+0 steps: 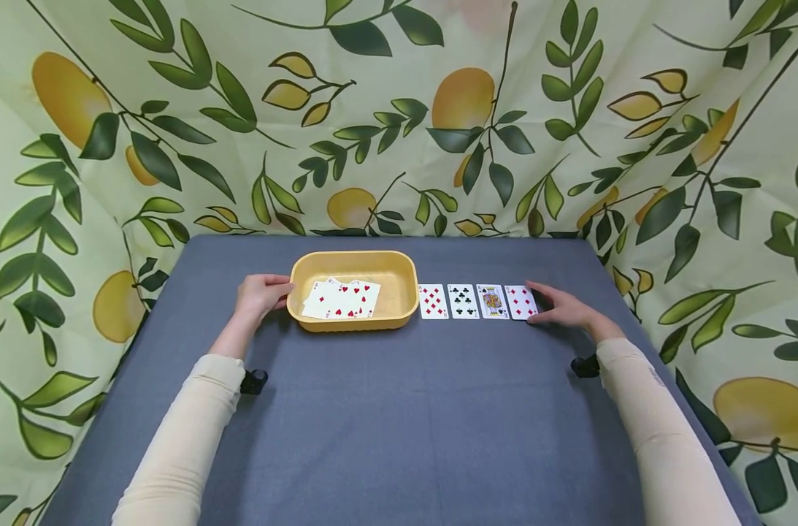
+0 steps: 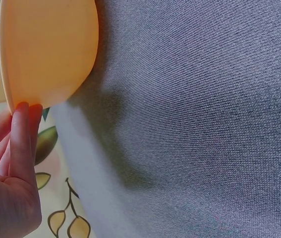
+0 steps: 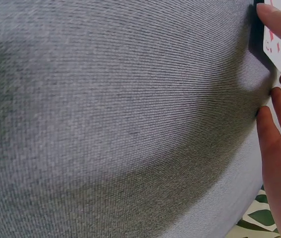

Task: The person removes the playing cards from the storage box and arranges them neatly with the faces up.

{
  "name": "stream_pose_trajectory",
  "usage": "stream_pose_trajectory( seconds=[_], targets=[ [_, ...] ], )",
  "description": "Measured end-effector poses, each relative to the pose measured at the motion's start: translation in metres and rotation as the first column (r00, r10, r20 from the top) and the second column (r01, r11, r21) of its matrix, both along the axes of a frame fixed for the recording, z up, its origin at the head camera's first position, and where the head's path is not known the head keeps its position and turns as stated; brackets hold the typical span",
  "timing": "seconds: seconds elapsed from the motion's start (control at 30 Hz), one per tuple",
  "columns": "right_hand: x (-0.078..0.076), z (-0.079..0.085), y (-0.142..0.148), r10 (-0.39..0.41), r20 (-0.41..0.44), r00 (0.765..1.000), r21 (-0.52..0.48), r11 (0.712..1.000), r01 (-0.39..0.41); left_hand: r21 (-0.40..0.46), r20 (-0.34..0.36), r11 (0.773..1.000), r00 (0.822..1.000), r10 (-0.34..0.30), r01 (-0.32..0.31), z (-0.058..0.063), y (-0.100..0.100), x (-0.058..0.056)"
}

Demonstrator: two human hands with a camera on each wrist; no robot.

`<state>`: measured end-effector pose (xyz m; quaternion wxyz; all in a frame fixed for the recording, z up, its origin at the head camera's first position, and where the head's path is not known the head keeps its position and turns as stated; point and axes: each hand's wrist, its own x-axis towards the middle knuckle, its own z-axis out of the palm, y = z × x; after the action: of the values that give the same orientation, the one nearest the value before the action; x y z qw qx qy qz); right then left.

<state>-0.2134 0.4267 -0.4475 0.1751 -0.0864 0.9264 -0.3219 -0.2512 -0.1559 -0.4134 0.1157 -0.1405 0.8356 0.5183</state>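
A yellow tray (image 1: 399, 301) with white playing cards (image 1: 346, 298) inside stands at the back of the table. My left hand (image 1: 261, 294) pinches its left rim, thumb and fingers on either side of the wall (image 2: 51, 54). Right of the tray lies a row of face-up cards: a diamond card (image 1: 433, 301) with the tray's rim at its edge, a club card (image 1: 463, 301), a king (image 1: 493, 301) and another diamond card (image 1: 520, 302). At that last card's right end, my right hand (image 1: 565, 305) grips a dark slab (image 3: 256, 42) beneath it, thumb and forefinger astride.
Blue-grey cloth (image 1: 399, 416) covers the table. A curtain (image 1: 399, 168) with lemons and leaves hangs behind and along both sides. Black straps with small devices (image 1: 254, 381) sit at both wrists, over cream sleeves (image 1: 182, 431).
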Motion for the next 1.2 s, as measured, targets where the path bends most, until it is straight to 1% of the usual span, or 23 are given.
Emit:
stream_pose_trajectory(
  seconds=[0.13, 0.33, 0.57, 0.8, 0.93, 1.07, 1.2],
  targets=[
    [-0.002, 0.0, 0.0, 0.001, 0.022, 1.0, -0.005, 1.0, -0.001, -0.007, 0.0, 1.0, 1.0, 0.001, -0.001, -0.001, 0.0, -0.001],
    [-0.003, 0.0, -0.001, 0.008, 0.035, 0.999, 0.026, 1.0, -0.009, -0.01, -0.003, 1.0, 1.0, 0.004, -0.004, -0.003, 0.0, 0.0],
    [-0.003, 0.0, -0.002, 0.018, 0.044, 0.999, 0.041, 0.999, -0.02, -0.014, -0.006, 1.0, 1.0, 0.003, -0.003, -0.001, 0.002, 0.001],
    [-0.004, 0.001, -0.003, 0.012, 0.058, 0.998, 0.044, 0.999, -0.015, 0.006, -0.009, 1.0, 1.0, 0.001, -0.001, 0.001, 0.001, 0.001],
    [-0.003, 0.002, -0.004, 0.007, 0.031, 0.999, 0.049, 0.999, -0.008, 0.025, -0.019, 1.0, 1.0, 0.004, -0.003, 0.0, 0.001, 0.001],
    [-0.004, 0.001, -0.007, 0.005, -0.023, 1.0, 0.048, 0.999, -0.004, 0.045, -0.028, 0.999, 1.0, 0.009, -0.008, 0.0, 0.0, 0.001],
    [-0.004, 0.002, -0.011, -0.003, -0.07, 0.998, 0.03, 1.0, 0.005, 0.033, -0.025, 0.999, 1.0, 0.001, 0.0, 0.0, 0.001, 0.0]
  ],
)
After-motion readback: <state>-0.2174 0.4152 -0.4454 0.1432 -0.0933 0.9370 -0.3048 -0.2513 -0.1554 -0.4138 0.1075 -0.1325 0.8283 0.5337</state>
